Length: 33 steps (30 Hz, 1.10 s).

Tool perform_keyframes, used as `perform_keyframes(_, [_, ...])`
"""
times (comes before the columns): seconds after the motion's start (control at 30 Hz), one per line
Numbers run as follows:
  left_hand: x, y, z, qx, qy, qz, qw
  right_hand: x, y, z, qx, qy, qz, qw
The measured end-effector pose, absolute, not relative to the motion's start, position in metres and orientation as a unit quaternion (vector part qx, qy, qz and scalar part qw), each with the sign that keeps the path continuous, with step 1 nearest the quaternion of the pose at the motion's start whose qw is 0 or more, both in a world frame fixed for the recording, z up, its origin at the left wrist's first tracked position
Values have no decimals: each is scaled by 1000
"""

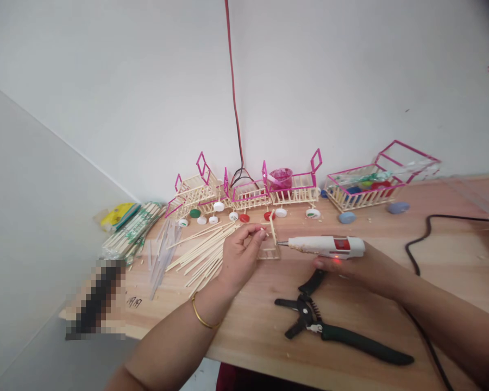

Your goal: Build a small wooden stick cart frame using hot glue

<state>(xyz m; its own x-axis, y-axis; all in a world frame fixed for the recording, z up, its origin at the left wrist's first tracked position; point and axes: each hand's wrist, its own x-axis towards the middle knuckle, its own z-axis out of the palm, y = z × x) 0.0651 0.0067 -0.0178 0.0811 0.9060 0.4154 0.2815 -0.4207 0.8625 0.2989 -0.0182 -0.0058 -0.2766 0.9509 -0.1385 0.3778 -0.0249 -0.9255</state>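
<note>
My left hand (241,251) pinches a small frame of thin wooden sticks (270,244) and holds it upright on the wooden table (452,255). My right hand (356,266) grips a white glue gun (326,246) with a red light lit on it. The gun lies level, its nozzle pointing left at the stick frame, almost touching it. A gold bangle sits on my left wrist.
Loose sticks (199,252) lie left of my hand. Black pliers (334,326) rest near the table's front edge. Stick carts with pink trim and bottle-cap wheels (248,195) line the wall, another (370,187) at the right. Packets of sticks (132,231) lie far left. A black cord (415,255) crosses the right side.
</note>
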Motion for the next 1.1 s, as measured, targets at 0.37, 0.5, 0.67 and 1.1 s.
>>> perform_keyframes(0.37, [65,6,-17,666,445,510,313,301,-18,-9,-516,-628,499,301])
perform_keyframes(0.5, [65,7,-18,661,443,515,318,299,-18,-7,-522,-633,493,290])
perform_keyframes(0.67, [65,7,-17,662,445,513,317,298,-19,-5,-525,-634,490,289])
perform_keyframes(1.1, [66,7,-18,660,446,511,323,298,-21,-1,-528,-642,472,293])
